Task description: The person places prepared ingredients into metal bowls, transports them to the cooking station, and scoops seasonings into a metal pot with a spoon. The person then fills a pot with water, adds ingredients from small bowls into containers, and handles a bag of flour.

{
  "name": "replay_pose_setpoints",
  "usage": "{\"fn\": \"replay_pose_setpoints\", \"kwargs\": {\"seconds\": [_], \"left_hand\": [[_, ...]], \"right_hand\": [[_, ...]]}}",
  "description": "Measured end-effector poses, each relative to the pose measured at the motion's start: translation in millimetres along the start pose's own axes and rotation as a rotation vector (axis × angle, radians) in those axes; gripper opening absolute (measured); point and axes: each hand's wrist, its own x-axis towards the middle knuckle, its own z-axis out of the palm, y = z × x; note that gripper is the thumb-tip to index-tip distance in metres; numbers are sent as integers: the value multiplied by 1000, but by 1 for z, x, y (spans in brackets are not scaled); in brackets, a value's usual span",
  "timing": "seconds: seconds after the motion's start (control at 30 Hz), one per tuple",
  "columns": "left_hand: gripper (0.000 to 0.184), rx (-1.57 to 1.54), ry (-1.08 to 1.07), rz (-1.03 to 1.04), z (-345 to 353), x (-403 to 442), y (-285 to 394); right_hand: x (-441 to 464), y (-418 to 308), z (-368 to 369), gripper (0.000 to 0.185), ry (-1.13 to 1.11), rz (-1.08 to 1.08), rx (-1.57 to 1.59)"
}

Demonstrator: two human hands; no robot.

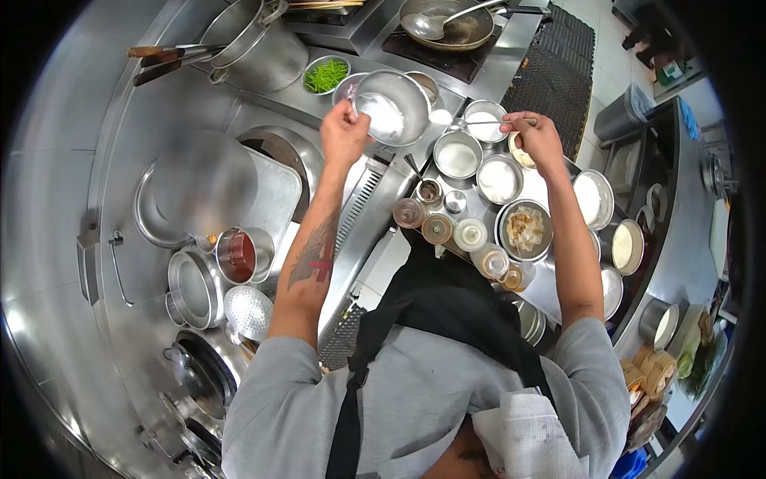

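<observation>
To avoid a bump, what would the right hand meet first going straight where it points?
Likely the white-filled container under the spoon, unless the right hand passes above; depth is unclear.

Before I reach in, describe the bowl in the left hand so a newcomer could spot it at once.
From the big metal pot at upper left, go right past the green vegetables. There the left hand holds a metal bowl with something white inside. Unlike the bowls around it, it is in a hand's grip.
</observation>
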Motion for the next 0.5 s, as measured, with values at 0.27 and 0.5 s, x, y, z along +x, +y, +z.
{"fn": "replay_pose_setpoints", "kwargs": {"seconds": [0.27,0.5], "left_hand": [[27,-252,-52,-201,15,-5,8],[24,-53,43,-62,-2,-6,13]], "right_hand": [[19,123,44,22,86,-1,-575],[22,91,11,27,67,248,10]]}}
